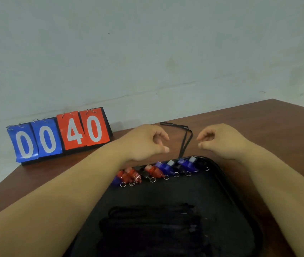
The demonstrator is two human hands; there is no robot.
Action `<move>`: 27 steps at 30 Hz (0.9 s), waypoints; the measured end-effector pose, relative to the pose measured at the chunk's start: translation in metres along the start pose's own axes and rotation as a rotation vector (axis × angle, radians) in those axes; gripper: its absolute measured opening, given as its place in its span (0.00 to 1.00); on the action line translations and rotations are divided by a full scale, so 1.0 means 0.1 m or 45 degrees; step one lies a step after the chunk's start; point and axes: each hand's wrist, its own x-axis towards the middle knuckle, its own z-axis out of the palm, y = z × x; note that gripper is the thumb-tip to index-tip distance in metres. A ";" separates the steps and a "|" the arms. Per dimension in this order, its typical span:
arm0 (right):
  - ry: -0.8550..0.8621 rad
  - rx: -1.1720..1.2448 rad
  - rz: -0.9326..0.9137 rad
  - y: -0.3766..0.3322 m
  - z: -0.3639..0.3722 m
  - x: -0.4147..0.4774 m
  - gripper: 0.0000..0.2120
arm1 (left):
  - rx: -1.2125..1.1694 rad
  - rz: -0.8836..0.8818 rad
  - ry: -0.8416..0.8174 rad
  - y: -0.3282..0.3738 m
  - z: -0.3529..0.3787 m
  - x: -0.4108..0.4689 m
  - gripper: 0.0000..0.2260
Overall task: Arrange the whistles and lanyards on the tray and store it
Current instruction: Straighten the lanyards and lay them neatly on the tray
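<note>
A black tray [184,190] sits on the brown tabletop [258,123] in the lower middle of the frame. Along the top edge of the tray there is a row of whistles [166,168]. The ones on the left side of the row are red and the ones on the right are blue, and each has a small silver ring. In the bottom part of the tray lies a dark pile of lanyards [151,225].

One more black lanyard [185,140] lies on the tabletop just above the tray, in the middle of the frame. Its lower end reaches the tray's top edge.

The left hand [145,143] hangs in the air just left of this lanyard. Its fingers are loosely curled and it holds nothing. The right hand [221,140] hangs just right of the lanyard, also loosely curled with nothing in it. Neither hand touches the lanyard.

At the middle left of the frame, a flip scoreboard [60,134] stands by the wall [147,52]. It shows 00 in blue and 40 in red.
</note>
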 end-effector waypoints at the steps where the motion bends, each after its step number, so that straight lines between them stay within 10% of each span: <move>1: 0.006 -0.011 0.022 0.05 0.02 0.03 0.06 | 0.025 -0.028 0.009 0.05 0.06 0.16 0.14; 11: -0.079 -0.033 0.042 0.23 0.24 0.19 0.10 | 0.184 -0.372 -0.165 0.13 0.66 0.99 0.12; 27: -0.168 0.606 -0.105 -0.15 0.14 0.09 0.19 | -0.434 0.010 0.028 0.43 0.07 0.23 0.06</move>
